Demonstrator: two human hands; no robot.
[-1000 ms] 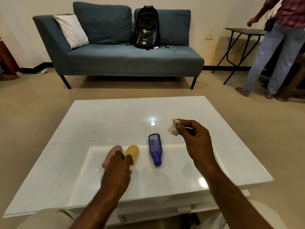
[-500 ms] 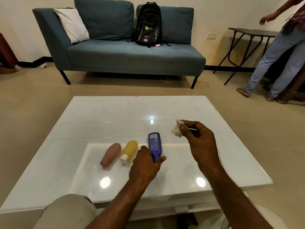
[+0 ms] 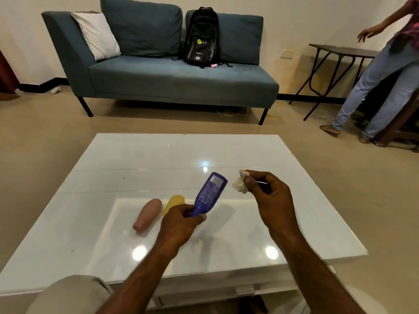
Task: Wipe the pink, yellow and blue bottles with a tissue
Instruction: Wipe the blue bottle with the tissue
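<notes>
Your left hand [image 3: 181, 219]: closed around the cap end of the blue bottle [image 3: 209, 194], lifting it clear of the worktop [image 3: 158, 159] with the base tilted up and away from you. Gripping the narrow end leaves most of the body bare for wiping.

Your right hand [image 3: 269, 196]: pinching a crumpled white tissue [image 3: 240, 185] between thumb and fingertips, held in the air just to the right of the raised bottle and not touching it. The wad faces the bottle, ready to meet its side.

Pink bottle [image 3: 147, 215]: lying on its side on the glossy white worktop, left of your left hand, cap end toward you.

Yellow bottle [image 3: 174, 202]: lying just beside the pink one — its near end is hidden behind your left hand.

Step in hand: likely bringing bottle and tissue together to wipe the blue one. Whether the pink and yellow ones are already wiped cannot be told.

Next move: close the small gap and rub along the body; the label side faces you, so turning the bottle would reach the back.

Risk: a grip at the cap end alone may let the bottle pivot under pressure.

Background: a blue sofa [image 3: 181, 80] with a black backpack [image 3: 201, 37] — and another person [image 3: 381, 71] standing at far right.
</notes>
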